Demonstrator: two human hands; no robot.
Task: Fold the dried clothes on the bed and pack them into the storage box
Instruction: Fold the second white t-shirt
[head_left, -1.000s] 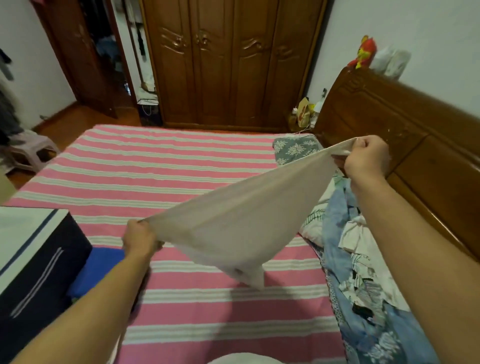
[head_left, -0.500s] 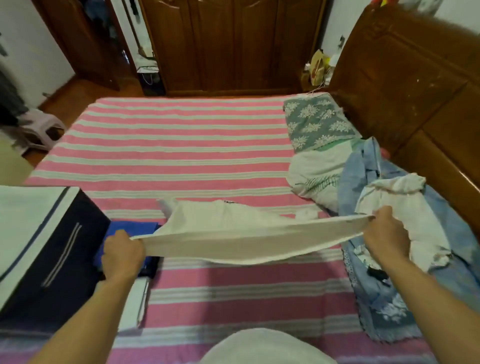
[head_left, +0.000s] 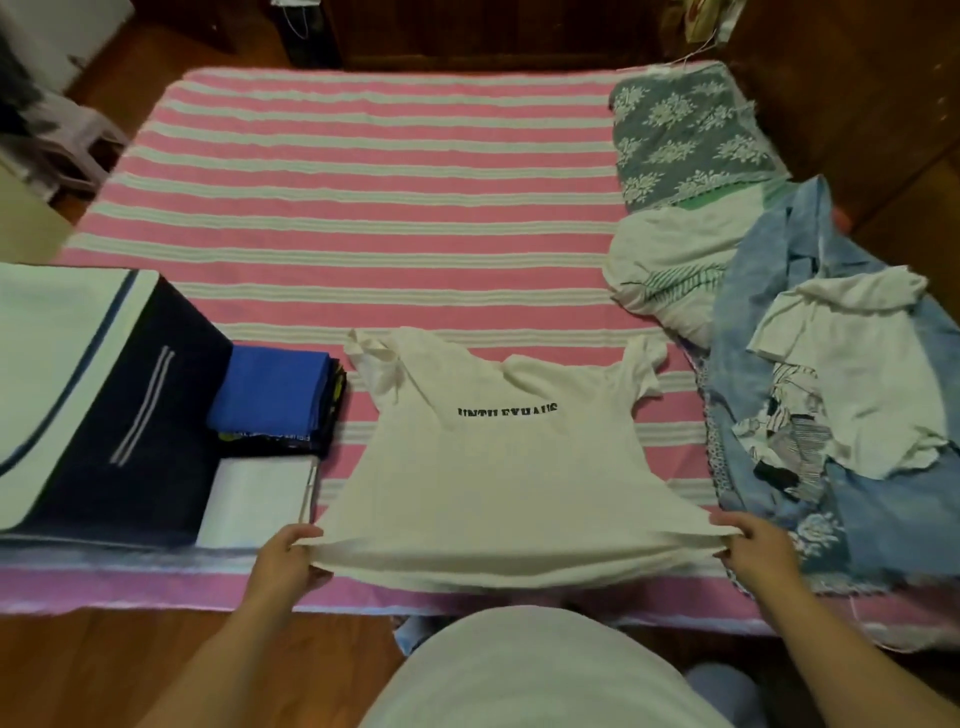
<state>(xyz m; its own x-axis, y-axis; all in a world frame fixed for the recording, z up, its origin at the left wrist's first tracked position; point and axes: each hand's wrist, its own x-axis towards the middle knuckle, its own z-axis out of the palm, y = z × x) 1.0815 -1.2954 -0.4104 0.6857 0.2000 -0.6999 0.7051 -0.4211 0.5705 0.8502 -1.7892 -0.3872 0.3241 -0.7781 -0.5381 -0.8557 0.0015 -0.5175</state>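
A white T-shirt (head_left: 498, 467) with black lettering lies spread on the pink striped bed (head_left: 363, 208), collar away from me. My left hand (head_left: 288, 558) pinches its hem at the left corner and my right hand (head_left: 753, 551) pinches the right corner, the hem stretched between them near the bed's front edge. A dark navy storage box (head_left: 119, 415) with a white lid stands at the left. Beside it lie a folded blue garment (head_left: 275, 389) and a folded white one (head_left: 260, 499).
A heap of unfolded clothes (head_left: 841, 405), blue and white, covers the right side of the bed. A grey floral pillow (head_left: 685, 135) and a white bundle (head_left: 670, 265) lie behind it. The wooden headboard (head_left: 883, 104) runs along the right. Wooden floor is below me.
Both hands have brought the shirt down from the air and laid it flat on the bed, pulling the hem toward me. My view has tilted downward.
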